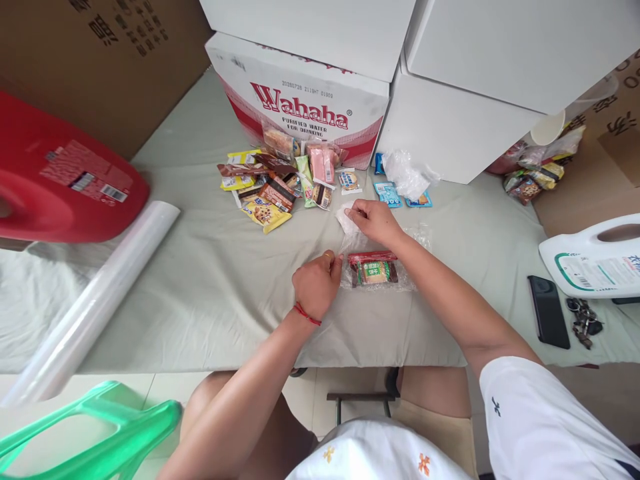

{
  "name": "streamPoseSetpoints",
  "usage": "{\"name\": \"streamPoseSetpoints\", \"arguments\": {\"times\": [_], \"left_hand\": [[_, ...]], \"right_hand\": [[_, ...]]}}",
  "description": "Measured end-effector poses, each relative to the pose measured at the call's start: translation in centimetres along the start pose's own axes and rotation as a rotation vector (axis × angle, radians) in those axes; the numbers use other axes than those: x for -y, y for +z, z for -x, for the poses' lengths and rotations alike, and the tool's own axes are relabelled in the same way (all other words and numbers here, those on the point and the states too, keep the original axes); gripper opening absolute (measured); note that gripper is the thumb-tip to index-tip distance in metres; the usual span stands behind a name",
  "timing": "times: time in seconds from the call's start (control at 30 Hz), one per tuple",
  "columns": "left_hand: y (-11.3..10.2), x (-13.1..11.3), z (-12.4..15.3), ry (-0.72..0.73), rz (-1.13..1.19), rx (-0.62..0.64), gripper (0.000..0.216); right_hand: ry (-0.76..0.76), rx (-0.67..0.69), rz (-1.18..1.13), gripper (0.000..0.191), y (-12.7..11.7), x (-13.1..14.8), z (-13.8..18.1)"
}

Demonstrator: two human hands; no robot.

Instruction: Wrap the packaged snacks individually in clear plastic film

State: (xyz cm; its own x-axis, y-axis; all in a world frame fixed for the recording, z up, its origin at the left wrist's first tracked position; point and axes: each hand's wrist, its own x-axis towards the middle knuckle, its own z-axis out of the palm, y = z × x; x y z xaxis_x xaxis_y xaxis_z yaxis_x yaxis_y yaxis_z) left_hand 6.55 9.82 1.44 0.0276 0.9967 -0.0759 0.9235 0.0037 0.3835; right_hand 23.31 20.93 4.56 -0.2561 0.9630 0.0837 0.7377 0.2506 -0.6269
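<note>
A clear plastic bag (405,280) lies flat on the cloth-covered table in front of me. Red-edged and green-labelled snack packets (374,270) show through it. At the bag's left edge, my left hand (316,283) is closed, thumb and forefinger pinching the plastic. Above the packets, my right hand (375,220) is closed too, its fingertips on a whitish, bunched part of the plastic (346,217). Beyond my hands sits a heap of wrapped snacks (277,190), with a small biscuit packet (349,180) at its right. Blue packets (387,193) lie beside crumpled clear plastic (407,172).
A Wahaha carton (305,100) and white boxes (450,113) stand at the back. To the left are a red jug (65,173) and a plastic film roll (100,300). A white bottle (595,260), phone (549,312) and keys (584,323) lie right. A green stool (100,427) stands below.
</note>
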Motion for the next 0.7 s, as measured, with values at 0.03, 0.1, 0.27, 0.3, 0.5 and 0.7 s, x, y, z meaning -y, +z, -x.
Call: {"name": "streamPoseSetpoints", "arguments": {"times": [0.03,0.1,0.27,0.3,0.5,0.7], "left_hand": [[-0.1,-0.1,-0.1,-0.023,-0.016,-0.007,0.042],[-0.3,-0.2,-0.3,-0.069,-0.049,-0.015,0.041],[-0.5,-0.6,-0.7,-0.139,-0.095,-0.006,0.041],[-0.6,-0.7,-0.8,-0.146,-0.097,-0.005,0.041],[-0.7,-0.7,-1.1,-0.145,-0.080,-0.009,0.043],[-0.9,-0.5,-1.2,-0.135,-0.054,-0.008,0.042]], "right_hand": [[0.010,-0.013,-0.024,0.033,-0.1,-0.1,0.1],[0.022,-0.041,-0.080,0.033,-0.3,-0.1,0.6],[-0.020,-0.147,-0.098,0.036,-1.2,0.8,2.9],[-0.030,-0.169,-0.070,0.036,-1.3,1.2,3.5],[-0.116,-0.203,0.130,0.031,0.0,4.0,8.5],[-0.260,-0.126,0.298,0.036,2.9,3.5,13.1]]}}
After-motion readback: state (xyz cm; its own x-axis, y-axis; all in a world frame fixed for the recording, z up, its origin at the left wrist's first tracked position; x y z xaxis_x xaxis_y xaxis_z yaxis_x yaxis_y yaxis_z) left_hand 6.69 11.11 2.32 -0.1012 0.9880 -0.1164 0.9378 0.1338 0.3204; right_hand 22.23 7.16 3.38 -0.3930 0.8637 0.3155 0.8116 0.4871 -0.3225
